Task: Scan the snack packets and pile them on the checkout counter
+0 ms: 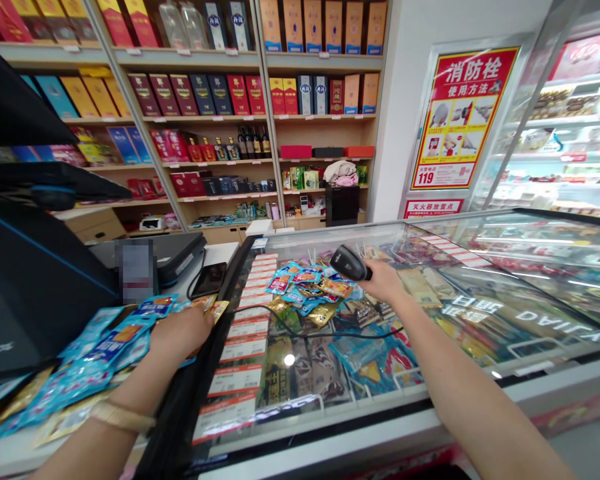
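My right hand (384,281) is wrapped round the handle of a black barcode scanner (349,262), held over the glass freezer top. Below the scanner head lies a loose pile of small blue and gold snack packets (307,288) on the glass. At the left, my left hand (186,331) is closed on a gold snack packet (219,309) whose end sticks out past the fingers; the rest is hidden under the hand. Larger blue snack packets (103,350) lie heaped beside that hand on the counter. The scanner's black cable (300,335) loops across the glass.
Goods show through the freezer's glass lid (300,393). A black phone (210,279) lies by the freezer edge, near a dark device (180,257) and a checkout terminal (35,280). Shelves of boxed bottles (200,93) stand behind, with a red poster (465,120) on the pillar.
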Demonstrator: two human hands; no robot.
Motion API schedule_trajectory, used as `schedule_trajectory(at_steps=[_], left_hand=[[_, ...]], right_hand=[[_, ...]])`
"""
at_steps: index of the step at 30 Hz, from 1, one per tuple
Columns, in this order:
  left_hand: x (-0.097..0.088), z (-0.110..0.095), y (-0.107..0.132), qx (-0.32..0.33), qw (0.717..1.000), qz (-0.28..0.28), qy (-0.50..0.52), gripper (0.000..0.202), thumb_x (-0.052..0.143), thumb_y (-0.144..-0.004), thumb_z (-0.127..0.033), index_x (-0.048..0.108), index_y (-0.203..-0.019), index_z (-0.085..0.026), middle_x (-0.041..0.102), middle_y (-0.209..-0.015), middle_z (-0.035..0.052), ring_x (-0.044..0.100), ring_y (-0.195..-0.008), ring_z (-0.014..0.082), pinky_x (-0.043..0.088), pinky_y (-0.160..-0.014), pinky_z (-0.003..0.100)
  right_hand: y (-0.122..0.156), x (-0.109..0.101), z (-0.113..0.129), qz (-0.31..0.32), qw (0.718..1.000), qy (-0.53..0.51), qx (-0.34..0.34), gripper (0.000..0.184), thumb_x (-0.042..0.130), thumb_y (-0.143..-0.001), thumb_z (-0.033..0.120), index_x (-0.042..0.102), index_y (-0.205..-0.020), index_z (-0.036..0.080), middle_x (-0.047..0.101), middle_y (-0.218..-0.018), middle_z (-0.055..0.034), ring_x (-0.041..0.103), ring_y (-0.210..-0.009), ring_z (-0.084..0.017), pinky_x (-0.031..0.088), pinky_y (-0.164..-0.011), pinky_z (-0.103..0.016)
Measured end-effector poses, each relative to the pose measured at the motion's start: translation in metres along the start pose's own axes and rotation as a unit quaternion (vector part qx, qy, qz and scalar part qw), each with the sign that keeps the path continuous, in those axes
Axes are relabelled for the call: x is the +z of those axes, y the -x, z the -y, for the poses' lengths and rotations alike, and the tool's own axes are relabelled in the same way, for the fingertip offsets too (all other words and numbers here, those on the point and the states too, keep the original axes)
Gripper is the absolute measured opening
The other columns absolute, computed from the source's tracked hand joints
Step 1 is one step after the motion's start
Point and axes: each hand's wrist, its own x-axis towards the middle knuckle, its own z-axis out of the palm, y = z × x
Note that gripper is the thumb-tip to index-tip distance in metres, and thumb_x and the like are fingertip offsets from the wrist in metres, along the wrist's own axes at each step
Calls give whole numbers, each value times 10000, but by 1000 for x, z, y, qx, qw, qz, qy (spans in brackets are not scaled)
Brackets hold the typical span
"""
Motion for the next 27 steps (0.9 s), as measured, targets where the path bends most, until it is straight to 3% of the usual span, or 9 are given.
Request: schedule_trajectory(at_steps=[6, 11, 14, 16, 17, 19, 21, 23, 27], left_hand=[[-7, -3, 9, 8, 998, 55, -14, 517, 386, -832, -340, 617, -1248, -139, 715, -1055, 229, 689, -924, 379, 502, -788, 449], [-7, 9, 9, -3, 1000, -7, -3, 438, 336, -877, -246, 657, -1152, -131, 739, -946, 160, 682, -881, 343, 498, -783, 434], [-9, 6, 9, -41, 989, -94, 108, 373, 392, -864, -264, 685, -1065, -152, 740, -891, 105, 666, -888, 339, 495, -826, 468], [-10, -9, 11, -62, 948, -149, 273, 327, 489, -830, -325, 691, -1037, -173, 739, -885, 70, 658, -900, 309, 507, -835, 444], [-10, -19, 13, -66, 910, -154, 379, 329, 531, -809, -356, 690, -1032, -175, 738, -884, 60, 659, -887, 286, 520, -820, 420], [-7, -44, 15, -69, 803, -123, 579, 387, 595, -771, -408, 672, -1065, -168, 734, -881, 56, 670, -826, 240, 547, -758, 373], [-1, -69, 17, -80, 709, -58, 698, 444, 636, -747, -427, 647, -1104, -163, 731, -878, 65, 679, -758, 213, 561, -683, 344], [5, -89, 18, -75, 667, -8, 741, 437, 634, -761, -425, 633, -1118, -173, 734, -939, 85, 690, -767, 209, 566, -653, 330], [13, -109, 21, -49, 640, 23, 766, 383, 556, -819, -399, 627, -1126, -183, 718, -1107, 115, 700, -897, 231, 580, -683, 331]], right_hand=[[1, 3, 4, 5, 1000, -11, -14, 358, 663, -747, 328, 701, -1095, 253, 747, -946, -57, 676, -898, -251, 456, -709, -268], [1, 2, 11, 10, 1000, -14, -12, 288, 670, -748, 340, 708, -1018, 248, 749, -904, -45, 684, -875, -240, 453, -698, -258], [1, -1, 17, 18, 999, -40, -27, 302, 678, -740, 316, 705, -1032, 246, 752, -953, -46, 689, -883, -241, 463, -711, -265], [2, -2, 22, 19, 997, -62, -41, 350, 685, -731, 292, 697, -1078, 252, 748, -1013, -45, 688, -921, -244, 473, -737, -271], [2, -3, 25, 17, 996, -71, -49, 366, 691, -724, 285, 694, -1088, 252, 746, -1025, -45, 686, -936, -246, 476, -748, -273], [4, -3, 31, 14, 993, -93, -65, 363, 708, -718, 298, 696, -1077, 245, 747, -1008, -46, 688, -932, -247, 476, -749, -273], [6, -1, 38, 19, 989, -117, -86, 331, 710, -730, 322, 700, -1049, 234, 750, -963, -44, 693, -895, -240, 470, -729, -267], [8, 2, 45, 25, 984, -136, -114, 286, 691, -747, 317, 702, -1017, 223, 749, -932, -44, 694, -864, -228, 459, -708, -256], [11, 8, 56, 35, 975, -134, -175, 247, 671, -730, 280, 696, -967, 217, 745, -939, -53, 681, -892, -222, 441, -728, -251]])
